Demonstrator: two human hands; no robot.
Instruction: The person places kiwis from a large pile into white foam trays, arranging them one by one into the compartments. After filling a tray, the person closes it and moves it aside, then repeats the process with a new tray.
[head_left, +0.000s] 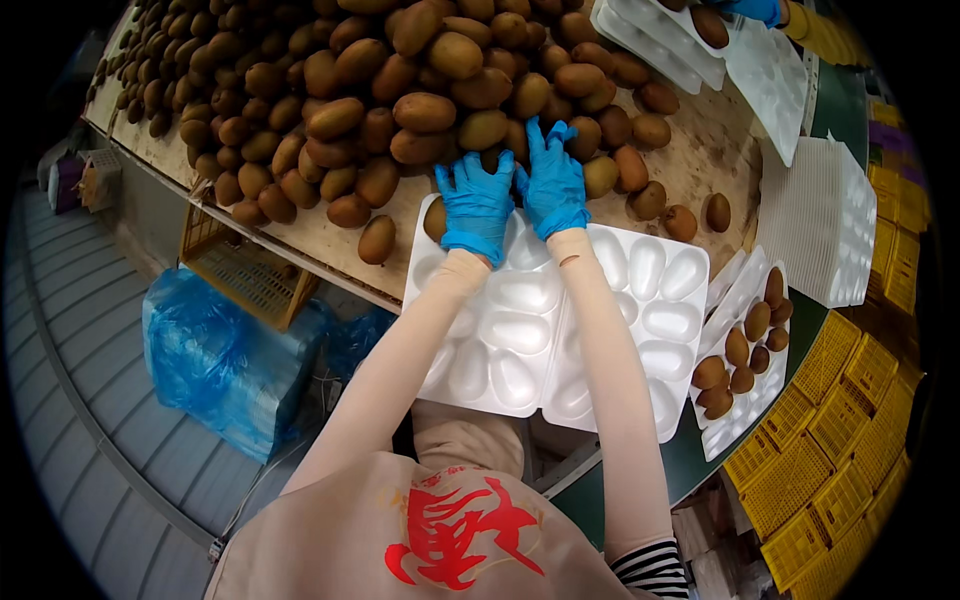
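Note:
A large heap of kiwifruit covers the wooden sorting table. Two white moulded plastic trays with oval hollows lie side by side below the heap. My left hand, in a blue glove, reaches over the upper part of the left tray to the heap's edge, fingers spread. One kiwifruit lies in that tray's upper left hollow, beside this hand. My right hand, gloved in blue too, touches kiwifruit at the heap's edge with bent fingers. Whether either hand grips a fruit is hidden beneath the fingers.
At right, another tray bears several kiwifruit, beside a tall stack of trays. Another person's gloved hand is at trays at top right. Yellow crates stand lower right. A blue plastic bag and a crate sit left.

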